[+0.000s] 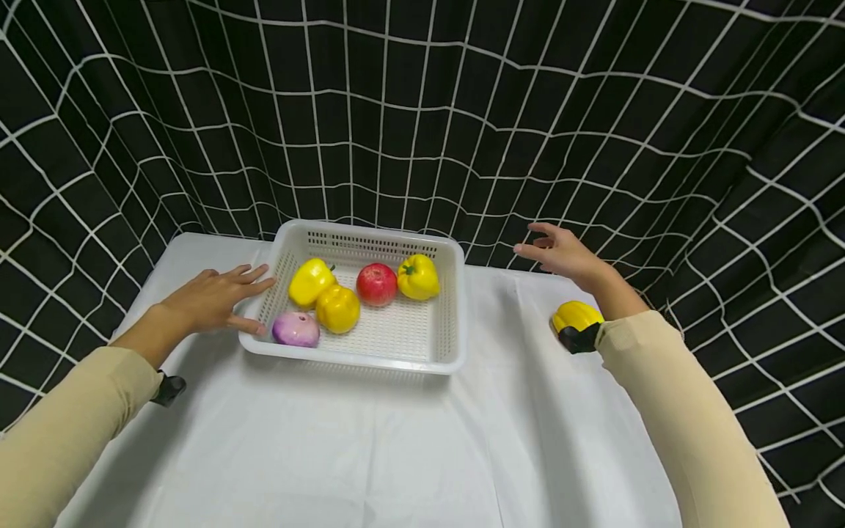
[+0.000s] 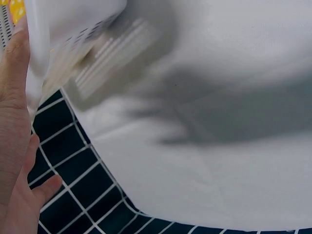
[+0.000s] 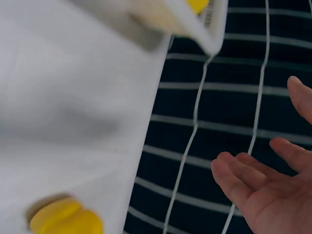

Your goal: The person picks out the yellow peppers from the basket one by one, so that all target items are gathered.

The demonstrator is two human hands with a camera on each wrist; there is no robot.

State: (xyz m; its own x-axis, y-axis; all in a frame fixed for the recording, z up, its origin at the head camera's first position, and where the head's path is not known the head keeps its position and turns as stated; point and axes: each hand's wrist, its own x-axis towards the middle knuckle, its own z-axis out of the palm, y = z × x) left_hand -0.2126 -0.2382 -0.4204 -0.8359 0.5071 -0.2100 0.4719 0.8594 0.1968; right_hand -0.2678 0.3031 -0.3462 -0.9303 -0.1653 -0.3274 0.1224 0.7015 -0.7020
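A white plastic basket holds a purple onion, two yellow bell peppers at left, a red round fruit and another yellow bell pepper at right. My left hand is at the basket's left rim, thumb and fingers spread and fairly straight, fingertips overlapping the rim. In the left wrist view the thumb lies along the basket's side. My right hand hangs in the air right of the basket, near the table's far edge, fingers loosely bent with nothing in them.
One more yellow bell pepper lies on the white-covered table, beside my right wrist and partly behind its black strap. Black curtains with a white grid rise close behind the table and at both sides.
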